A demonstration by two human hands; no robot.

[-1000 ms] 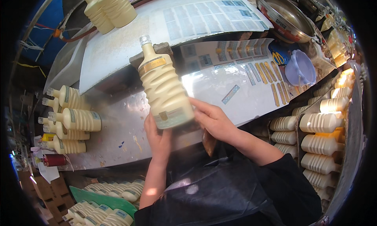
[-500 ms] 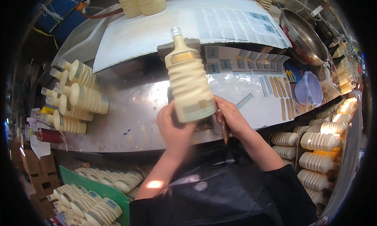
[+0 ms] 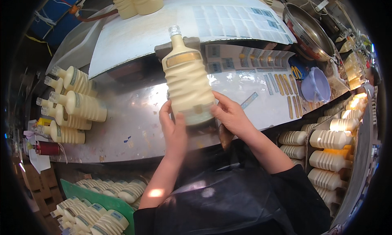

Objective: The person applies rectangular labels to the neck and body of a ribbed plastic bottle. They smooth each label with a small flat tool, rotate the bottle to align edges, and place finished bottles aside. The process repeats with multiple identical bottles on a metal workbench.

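I see left hand (image 3: 174,128) and right hand (image 3: 232,115) half-curled, gripping bottle (image 3: 189,83) low at both sides, over counter (image 3: 122,120), left hand partly hidden, brown thing (image 3: 225,138) below right hand unclear, rear bottles (image 3: 149,1) cut off, gold label (image 3: 183,58) print illegible

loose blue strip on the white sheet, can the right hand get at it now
Probably yes: the blue strip lies just beyond the right hand, nothing visible between, though that hand is on the bottle.
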